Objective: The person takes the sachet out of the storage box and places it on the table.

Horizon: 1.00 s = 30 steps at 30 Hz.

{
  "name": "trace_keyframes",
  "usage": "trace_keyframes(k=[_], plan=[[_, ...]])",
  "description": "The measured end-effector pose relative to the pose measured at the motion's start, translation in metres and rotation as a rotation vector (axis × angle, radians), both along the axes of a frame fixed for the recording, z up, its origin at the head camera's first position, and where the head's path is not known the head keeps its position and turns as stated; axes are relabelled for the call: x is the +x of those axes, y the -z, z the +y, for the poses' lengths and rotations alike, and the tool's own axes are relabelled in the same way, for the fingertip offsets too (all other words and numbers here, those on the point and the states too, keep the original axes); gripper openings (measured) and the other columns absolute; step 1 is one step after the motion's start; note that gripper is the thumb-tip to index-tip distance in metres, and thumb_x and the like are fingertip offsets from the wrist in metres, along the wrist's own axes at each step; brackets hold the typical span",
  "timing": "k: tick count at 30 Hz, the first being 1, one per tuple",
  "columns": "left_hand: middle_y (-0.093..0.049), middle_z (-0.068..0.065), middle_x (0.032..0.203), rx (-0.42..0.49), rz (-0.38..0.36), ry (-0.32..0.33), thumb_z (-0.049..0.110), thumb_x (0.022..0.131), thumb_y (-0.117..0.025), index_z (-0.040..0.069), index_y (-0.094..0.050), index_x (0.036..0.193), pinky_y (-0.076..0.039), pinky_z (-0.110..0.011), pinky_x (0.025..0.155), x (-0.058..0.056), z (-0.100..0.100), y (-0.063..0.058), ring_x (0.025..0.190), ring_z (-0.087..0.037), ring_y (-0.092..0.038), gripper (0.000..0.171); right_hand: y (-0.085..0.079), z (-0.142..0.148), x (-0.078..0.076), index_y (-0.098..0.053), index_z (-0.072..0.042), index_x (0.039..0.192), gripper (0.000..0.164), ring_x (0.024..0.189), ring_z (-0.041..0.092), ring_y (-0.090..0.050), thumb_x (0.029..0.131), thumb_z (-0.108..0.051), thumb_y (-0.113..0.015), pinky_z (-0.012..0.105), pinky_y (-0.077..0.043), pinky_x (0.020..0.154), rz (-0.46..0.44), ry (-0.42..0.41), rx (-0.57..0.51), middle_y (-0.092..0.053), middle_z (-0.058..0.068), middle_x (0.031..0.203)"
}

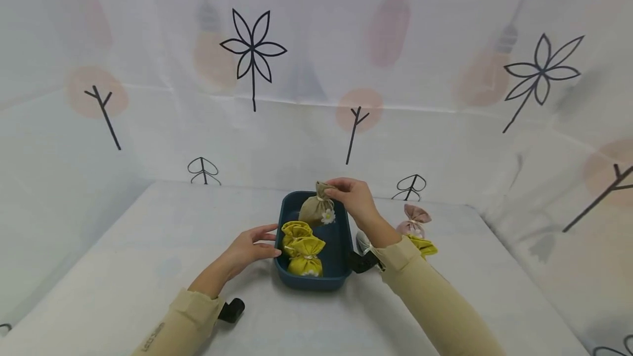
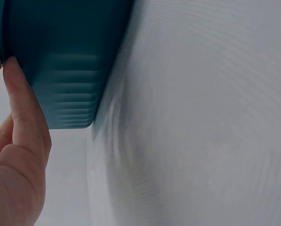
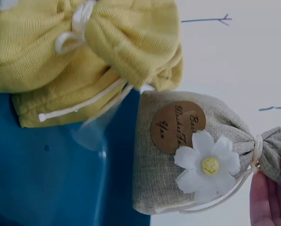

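My right hand (image 1: 353, 199) pinches the gathered neck of a beige drawstring pouch (image 3: 154, 165) with a white cloth flower and a round brown label. In the head view this pouch (image 1: 314, 211) overlaps the far end of a dark blue plastic bin (image 1: 316, 283). Two yellow drawstring pouches (image 1: 305, 249) sit in the bin's left half, and yellow cloth (image 3: 32, 56) also shows large in the right wrist view. At the bin's left side is my left hand (image 1: 247, 249), its fingers fairly straight. Its fingertips (image 2: 12, 66) rest at the rim in the left wrist view.
Right of the bin lie a pink pouch (image 1: 411, 224) and a yellow pouch (image 1: 422, 245), with a greyish pouch (image 1: 363, 242) partly behind my right wrist. A white cloth covers the table (image 1: 148, 257). A printed curtain (image 1: 306, 70) hangs behind it.
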State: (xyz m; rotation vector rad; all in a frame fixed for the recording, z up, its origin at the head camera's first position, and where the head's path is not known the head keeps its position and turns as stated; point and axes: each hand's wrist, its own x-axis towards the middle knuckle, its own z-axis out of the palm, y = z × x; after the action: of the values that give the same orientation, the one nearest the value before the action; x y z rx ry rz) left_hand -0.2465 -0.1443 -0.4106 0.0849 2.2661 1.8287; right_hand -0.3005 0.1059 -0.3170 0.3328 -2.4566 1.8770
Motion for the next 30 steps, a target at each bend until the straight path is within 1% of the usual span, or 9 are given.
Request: trace_keyframes(k=[7, 16, 23, 30], plan=[[-0.054, -0.008, 0.122, -0.002, 0.010, 0.001, 0.019, 0.076, -0.078, 0.017, -0.046, 0.139, -0.049, -0.038, 0.086, 0.001, -0.001, -0.002, 0.107, -0.022, -0.055, 0.071, -0.006, 0.008, 0.016, -0.066, -0.001, 0.109, 0.023, 0.099, 0.023, -0.057, 0.090, -0.012, -0.063, 0.042, -0.044, 0.092, 0.057, -0.006, -0.006, -0.063, 0.011, 0.106], [-0.054, -0.008, 0.122, -0.004, 0.011, -0.001, 0.019, 0.076, -0.078, 0.017, -0.045, 0.139, -0.049, -0.038, 0.086, 0.002, 0.000, -0.002, 0.108, -0.022, -0.054, 0.071, -0.011, 0.023, 0.035, -0.066, -0.001, 0.109, 0.023, 0.101, 0.021, -0.056, 0.089, -0.013, -0.065, 0.039, -0.042, 0.095, 0.040, 0.062, -0.024, -0.063, 0.010, 0.105], [-0.054, -0.008, 0.122, -0.003, 0.009, -0.005, 0.020, 0.076, -0.079, 0.017, -0.046, 0.139, -0.049, -0.039, 0.086, 0.002, 0.000, -0.002, 0.107, -0.022, -0.055, 0.071, -0.011, 0.035, 0.048, -0.065, 0.001, 0.109, 0.024, 0.094, 0.019, -0.056, 0.088, -0.012, -0.065, 0.037, -0.044, 0.091, 0.046, 0.080, -0.021, -0.064, 0.009, 0.101], [-0.054, -0.008, 0.122, -0.002, 0.015, 0.003, 0.020, 0.075, -0.079, 0.017, -0.046, 0.139, -0.049, -0.038, 0.086, 0.001, 0.001, 0.000, 0.109, -0.022, -0.054, 0.072, -0.008, 0.046, 0.061, -0.064, -0.001, 0.110, 0.025, 0.095, 0.017, -0.056, 0.089, -0.014, -0.065, 0.032, -0.045, 0.089, 0.015, 0.107, -0.011, -0.064, 0.007, 0.102]])
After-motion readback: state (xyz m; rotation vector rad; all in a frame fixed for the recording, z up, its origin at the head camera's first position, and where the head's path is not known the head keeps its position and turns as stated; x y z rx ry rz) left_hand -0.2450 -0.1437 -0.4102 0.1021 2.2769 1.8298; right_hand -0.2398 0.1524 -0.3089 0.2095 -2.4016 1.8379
